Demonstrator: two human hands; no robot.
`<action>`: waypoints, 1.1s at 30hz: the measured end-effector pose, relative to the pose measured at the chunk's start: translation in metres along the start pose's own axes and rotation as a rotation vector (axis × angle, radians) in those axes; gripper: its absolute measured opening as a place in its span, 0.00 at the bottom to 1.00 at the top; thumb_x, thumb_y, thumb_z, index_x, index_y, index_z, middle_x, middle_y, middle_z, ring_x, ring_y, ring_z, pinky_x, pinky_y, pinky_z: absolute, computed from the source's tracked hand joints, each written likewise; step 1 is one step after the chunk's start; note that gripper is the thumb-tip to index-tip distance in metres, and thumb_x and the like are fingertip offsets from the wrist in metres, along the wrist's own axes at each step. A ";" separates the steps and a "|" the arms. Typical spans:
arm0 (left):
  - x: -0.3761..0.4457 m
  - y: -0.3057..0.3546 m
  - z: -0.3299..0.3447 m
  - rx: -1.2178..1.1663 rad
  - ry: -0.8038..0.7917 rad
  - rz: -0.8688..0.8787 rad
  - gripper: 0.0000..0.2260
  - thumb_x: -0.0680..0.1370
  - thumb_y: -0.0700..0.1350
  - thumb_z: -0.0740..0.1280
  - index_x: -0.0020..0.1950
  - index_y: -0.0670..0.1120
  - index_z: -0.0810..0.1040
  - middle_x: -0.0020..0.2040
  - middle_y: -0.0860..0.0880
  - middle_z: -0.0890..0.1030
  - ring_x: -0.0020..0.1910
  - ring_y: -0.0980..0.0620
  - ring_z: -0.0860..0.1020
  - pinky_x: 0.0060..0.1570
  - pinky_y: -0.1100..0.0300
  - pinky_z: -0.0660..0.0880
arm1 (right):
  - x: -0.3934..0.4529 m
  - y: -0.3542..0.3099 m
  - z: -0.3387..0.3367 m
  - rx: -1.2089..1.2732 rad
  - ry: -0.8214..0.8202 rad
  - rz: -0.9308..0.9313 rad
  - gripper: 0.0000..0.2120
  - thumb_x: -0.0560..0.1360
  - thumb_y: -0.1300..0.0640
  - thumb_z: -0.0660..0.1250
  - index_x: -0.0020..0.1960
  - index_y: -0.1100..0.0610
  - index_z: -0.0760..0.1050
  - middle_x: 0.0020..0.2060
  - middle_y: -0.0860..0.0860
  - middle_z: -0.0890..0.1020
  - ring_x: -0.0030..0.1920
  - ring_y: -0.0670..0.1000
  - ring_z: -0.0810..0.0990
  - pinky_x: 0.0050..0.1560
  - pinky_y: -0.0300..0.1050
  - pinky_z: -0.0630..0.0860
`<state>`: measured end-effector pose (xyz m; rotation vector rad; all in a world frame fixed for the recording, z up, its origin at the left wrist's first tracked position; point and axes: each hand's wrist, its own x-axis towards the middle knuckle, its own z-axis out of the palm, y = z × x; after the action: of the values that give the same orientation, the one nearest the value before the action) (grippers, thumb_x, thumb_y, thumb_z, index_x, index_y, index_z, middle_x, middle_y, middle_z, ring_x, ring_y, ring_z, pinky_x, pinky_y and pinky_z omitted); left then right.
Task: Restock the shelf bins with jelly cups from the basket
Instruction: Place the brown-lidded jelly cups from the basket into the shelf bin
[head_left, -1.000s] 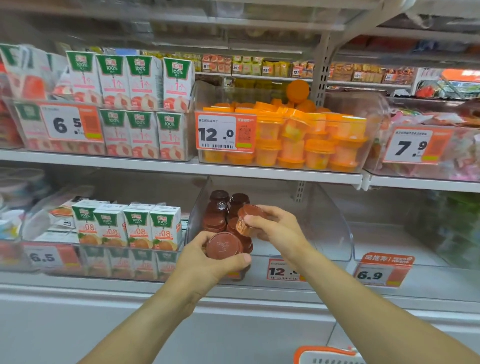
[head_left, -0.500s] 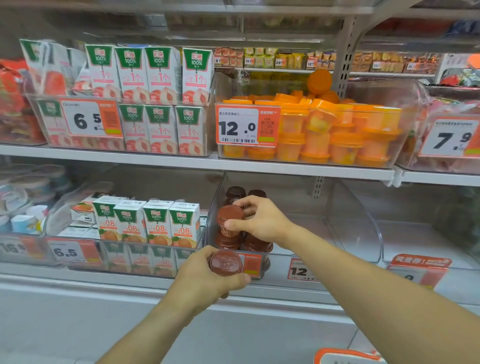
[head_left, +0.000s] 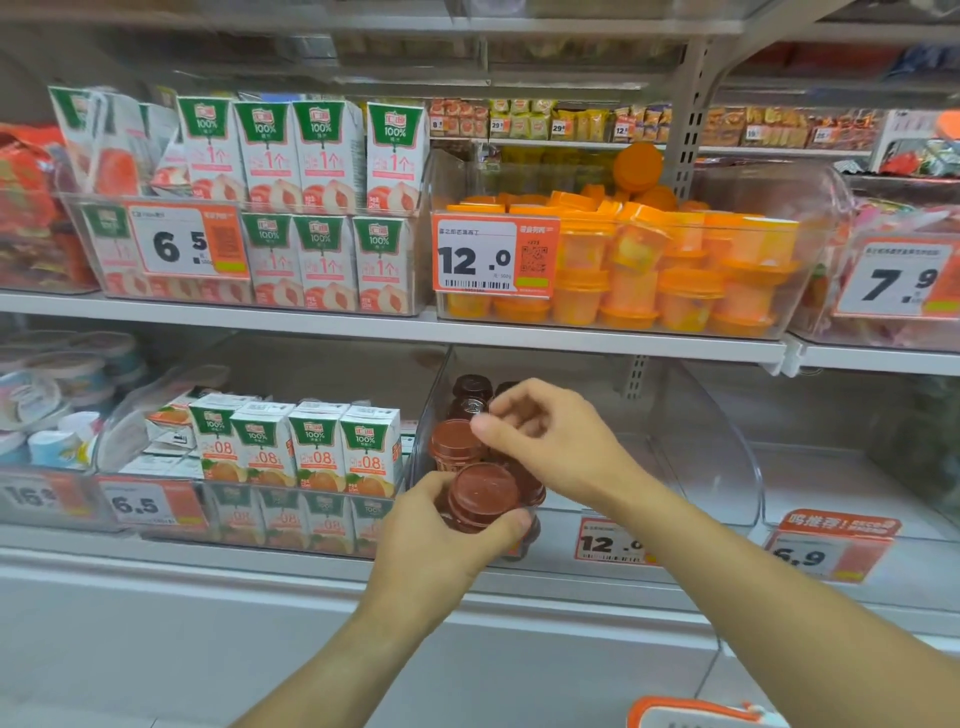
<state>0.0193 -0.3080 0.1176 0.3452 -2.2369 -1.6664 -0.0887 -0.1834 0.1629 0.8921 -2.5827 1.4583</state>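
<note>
1. A brown jelly cup (head_left: 483, 498) is gripped by the left hand (head_left: 441, 545) just below the centre of the frame, thumb curled over its front edge, at the front lip of the clear lower-shelf bin (head_left: 701, 447).
2. The right hand (head_left: 550, 441) is seen just above it with fingers loosely curled. Half a second earlier a cup was pinched by this hand above the row. Now that cup (head_left: 454, 444) appears to have been set onto the stack at the bin's left side, touched at most by the thumb tip. Whether contact remains cannot be told through the blur.
3. Further dark cups (head_left: 471, 391) are stacked behind, toward the bin's back. The right part of the bin is seen bare.
4. One more cup is therefore judged placed. The left hand's cup is likely next, and has been brought closer to the row than a second ago.
5. The basket's orange rim (head_left: 696, 707) is visible at the lower right edge; its contents cannot be seen.
6. Orange cups (head_left: 685, 280) fill the bin in the upper centre of the frame, and juice cartons (head_left: 291, 447) stand at centre left.
</note>
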 end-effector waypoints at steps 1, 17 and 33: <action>0.000 0.000 0.003 -0.021 -0.010 0.015 0.18 0.65 0.48 0.82 0.50 0.50 0.81 0.40 0.58 0.85 0.39 0.62 0.83 0.39 0.71 0.76 | -0.010 -0.001 -0.008 -0.012 -0.111 0.007 0.16 0.69 0.41 0.76 0.51 0.49 0.80 0.42 0.47 0.83 0.36 0.41 0.78 0.40 0.37 0.76; 0.007 0.002 0.036 0.352 0.036 0.007 0.16 0.75 0.49 0.71 0.59 0.52 0.69 0.50 0.55 0.78 0.48 0.57 0.76 0.46 0.64 0.67 | 0.013 0.021 -0.026 0.354 -0.167 0.510 0.12 0.77 0.61 0.70 0.56 0.70 0.79 0.45 0.64 0.85 0.36 0.56 0.85 0.40 0.45 0.84; -0.017 -0.024 0.081 0.414 -0.374 0.118 0.07 0.78 0.45 0.66 0.40 0.47 0.77 0.30 0.49 0.78 0.28 0.55 0.73 0.32 0.59 0.73 | -0.087 0.040 -0.082 0.363 0.102 0.264 0.10 0.78 0.56 0.70 0.41 0.61 0.79 0.30 0.54 0.78 0.25 0.49 0.72 0.25 0.41 0.67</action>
<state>0.0027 -0.2373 0.0714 -0.0111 -2.8189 -1.2805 -0.0555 -0.0623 0.1507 0.4914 -2.4782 2.0305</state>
